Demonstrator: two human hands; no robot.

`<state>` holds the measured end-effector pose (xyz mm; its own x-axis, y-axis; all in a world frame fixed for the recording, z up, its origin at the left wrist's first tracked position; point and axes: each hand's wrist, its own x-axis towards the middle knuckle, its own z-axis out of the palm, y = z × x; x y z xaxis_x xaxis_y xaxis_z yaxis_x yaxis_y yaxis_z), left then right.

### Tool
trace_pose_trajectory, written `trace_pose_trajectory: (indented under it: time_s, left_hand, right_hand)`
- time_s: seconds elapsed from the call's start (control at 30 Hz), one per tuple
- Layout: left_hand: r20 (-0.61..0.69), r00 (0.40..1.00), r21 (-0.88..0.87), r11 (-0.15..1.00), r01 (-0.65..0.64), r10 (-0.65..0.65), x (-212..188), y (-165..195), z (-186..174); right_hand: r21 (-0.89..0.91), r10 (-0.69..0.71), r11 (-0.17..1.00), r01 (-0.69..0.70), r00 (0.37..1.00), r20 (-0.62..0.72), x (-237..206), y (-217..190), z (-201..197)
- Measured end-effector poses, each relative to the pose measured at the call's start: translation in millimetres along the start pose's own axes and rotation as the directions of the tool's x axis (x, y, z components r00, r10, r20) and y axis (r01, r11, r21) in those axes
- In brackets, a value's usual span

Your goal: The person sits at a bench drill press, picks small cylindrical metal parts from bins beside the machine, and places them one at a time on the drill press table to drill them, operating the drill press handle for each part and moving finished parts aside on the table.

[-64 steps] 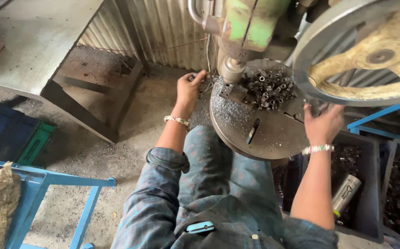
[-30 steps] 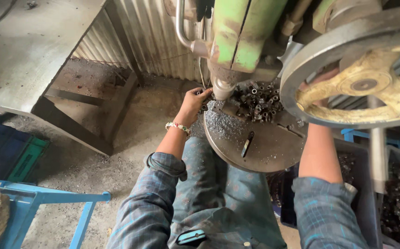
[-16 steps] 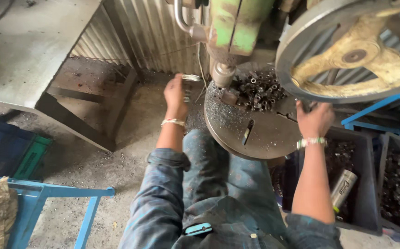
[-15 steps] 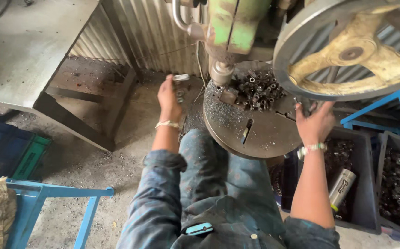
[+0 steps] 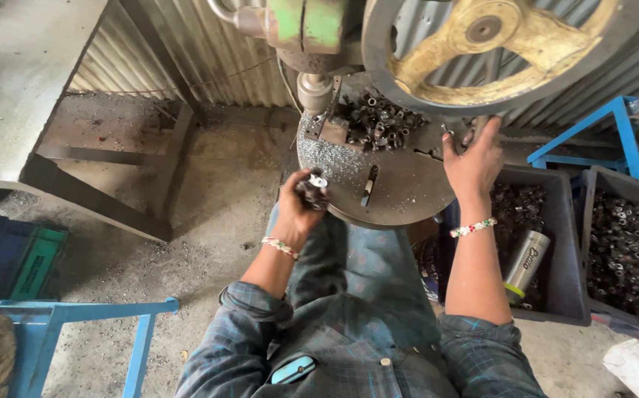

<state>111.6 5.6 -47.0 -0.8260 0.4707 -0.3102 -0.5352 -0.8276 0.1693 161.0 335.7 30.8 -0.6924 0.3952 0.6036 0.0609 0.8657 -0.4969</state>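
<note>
My left hand [image 5: 299, 205] is closed around a small dark metal part [image 5: 312, 189] at the near left edge of the round press table [image 5: 400, 193]. My right hand [image 5: 474, 158] has its fingers spread on the table's right edge, just under the big spoked flywheel [image 5: 492, 44]. A heap of small dark metal sleeves [image 5: 377, 121] lies at the back of the table, beside the press ram [image 5: 314, 88] under the green machine head [image 5: 304, 22]. A slim dark tool [image 5: 369, 184] rests on the table between my hands.
A dark bin [image 5: 548, 295] of metal parts with a steel bottle [image 5: 524, 265] stands at the right, and another bin of parts [image 5: 629, 243] beyond it. A blue frame [image 5: 76, 317] and green crate [image 5: 36, 262] are at the left. A grey workbench [image 5: 17, 96] fills the upper left.
My left hand came back from the ram to the table's near left edge with a small part in it. My right hand moved up to the table's right edge.
</note>
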Motion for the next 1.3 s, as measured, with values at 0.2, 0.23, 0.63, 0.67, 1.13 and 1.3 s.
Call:
trace_pose_trajectory:
  time_s: [0.2,0.23,0.63,0.67,1.13,1.3]
  left_hand:
    - [-0.078,0.989,0.125,0.983,0.136,-0.127,30.9,-70.5,12.7]
    - [-0.011,1.0,0.342,0.94,-0.007,0.012,35.3,-78.9,17.9]
    - [0.515,0.759,0.681,-0.729,-0.078,0.399,82.2,-79.2,95.5]
    - [0.543,0.742,0.666,-0.739,-0.096,0.394,84.4,-80.3,96.4]
    - [0.045,0.726,0.877,0.321,-0.357,0.686,-10.5,-9.9,42.8]
    - [0.124,0.589,0.886,0.178,-0.428,0.799,-6.6,47.6,50.9]
  right_hand:
    - [-0.002,-0.008,1.0,0.008,1.0,0.018,4.7,-8.8,-9.3]
    - [0.002,-0.015,1.0,0.015,1.0,0.023,5.2,-9.5,-10.2]
    - [0.05,-0.063,0.997,0.062,0.998,0.004,5.5,-13.6,-16.8]
    - [0.046,-0.072,0.996,0.072,0.997,-0.002,5.7,-14.2,-16.9]
    - [0.042,-0.075,0.996,0.076,0.997,-0.012,5.2,-15.5,-16.4]
    - [0.036,-0.061,0.997,0.062,0.998,-0.023,5.3,-19.4,-16.6]
